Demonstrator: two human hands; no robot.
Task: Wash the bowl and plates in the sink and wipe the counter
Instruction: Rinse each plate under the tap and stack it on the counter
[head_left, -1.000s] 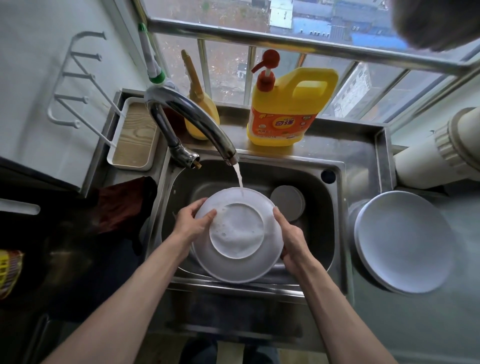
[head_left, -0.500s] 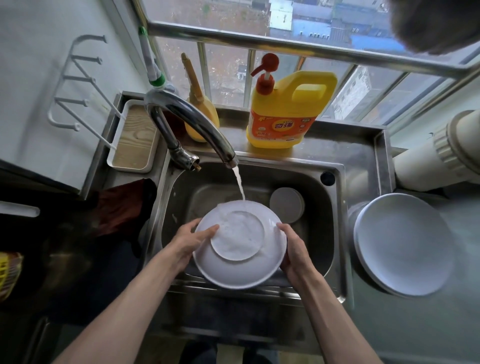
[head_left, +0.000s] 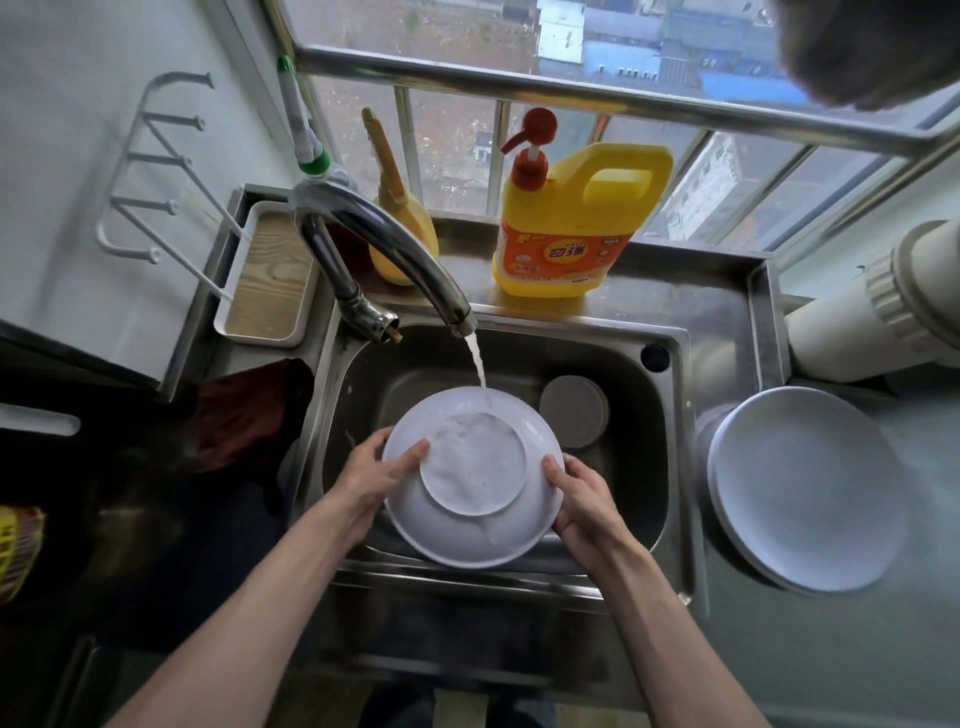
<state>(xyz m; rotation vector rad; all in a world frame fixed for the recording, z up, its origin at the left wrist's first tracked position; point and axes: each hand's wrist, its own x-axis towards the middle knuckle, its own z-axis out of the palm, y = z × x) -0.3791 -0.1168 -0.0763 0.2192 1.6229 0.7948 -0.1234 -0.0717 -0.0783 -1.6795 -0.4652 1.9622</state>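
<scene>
Left hand (head_left: 374, 478): grips the left rim of the bowl (head_left: 470, 540), fingers laid over its outer wall, tips reaching the foot ring; right hand (head_left: 582, 499): grips the right rim, thumb on top, other fingers curled out of sight beneath.

Bowl: white, glossy, round, so no long axis; held upside down over the sink (head_left: 634, 483), base and raised foot ring facing up to the camera; wet film on the flat base, a run of water down the near wall.

Water (head_left: 477, 364): thin stream from the curved chrome tap (head_left: 384, 249), landing at the far edge of the foot ring.

Sink: stainless steel, rectangular; small white round dish (head_left: 571, 415) lying at its far right.

Counter, right: stack of white plates (head_left: 810, 493); ledge behind: yellow plastic detergent jug (head_left: 576, 223) with red pump.
</scene>
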